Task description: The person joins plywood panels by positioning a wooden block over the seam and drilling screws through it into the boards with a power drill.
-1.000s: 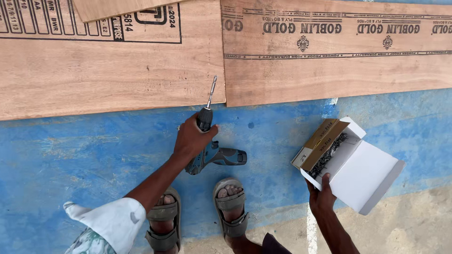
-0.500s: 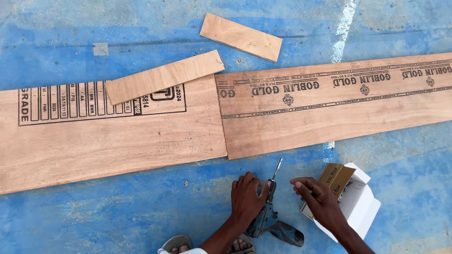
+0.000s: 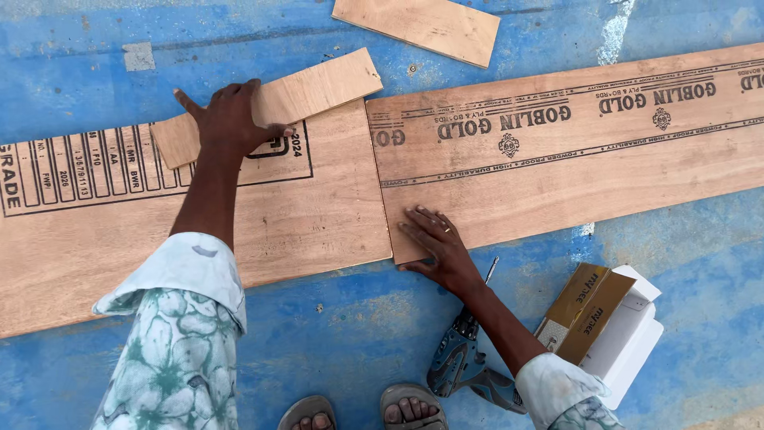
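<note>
- Left hand point(image 3: 229, 119), fingers spread apart, presses flat on a small plywood strip point(image 3: 270, 105) lying across the left board's point(image 3: 191, 223) far edge.
- Right hand point(image 3: 434, 243), fingers splayed, rests flat on the right board's point(image 3: 573, 151) near-left corner.
- Drill point(image 3: 465, 362) and open screw box point(image 3: 609, 326) lie on the blue floor point(image 3: 334, 334) nearby.

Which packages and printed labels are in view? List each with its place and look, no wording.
Box: small open carton, brown lid, white inside, on the blue floor at lower right, beside the drill.
Table stamp: black ruled grid printed on the left board, partly under the left hand.
Banner stamp: black lines, lettering and round emblem along the right board; the right hand rests on that board's corner.
</note>
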